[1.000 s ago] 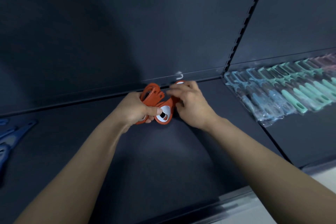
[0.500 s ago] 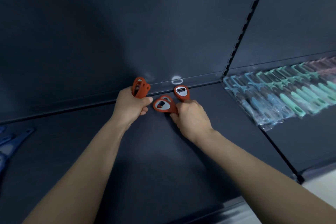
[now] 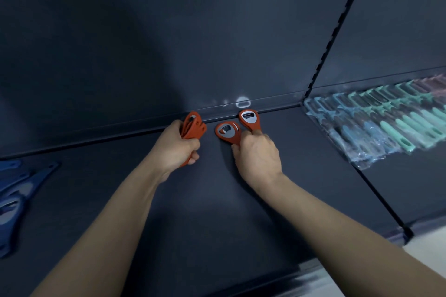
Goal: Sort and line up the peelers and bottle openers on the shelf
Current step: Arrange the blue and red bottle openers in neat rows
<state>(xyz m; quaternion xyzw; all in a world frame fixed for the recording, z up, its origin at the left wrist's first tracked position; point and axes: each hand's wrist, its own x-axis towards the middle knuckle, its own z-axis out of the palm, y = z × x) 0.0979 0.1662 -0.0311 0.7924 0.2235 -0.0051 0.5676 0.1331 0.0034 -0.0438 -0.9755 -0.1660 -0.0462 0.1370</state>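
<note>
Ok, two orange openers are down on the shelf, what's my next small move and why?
Probably draw one from the orange bunch in your left hand and lay it left of the nearer opener: only two lie in the row, their handles under your right hand.

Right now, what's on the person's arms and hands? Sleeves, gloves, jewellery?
Nothing worn that shows. The left hand and right hand are ungloved, with no rings visible. The left forearm and right forearm are bare to the frame edge: no sleeves, watch or bands.
</note>
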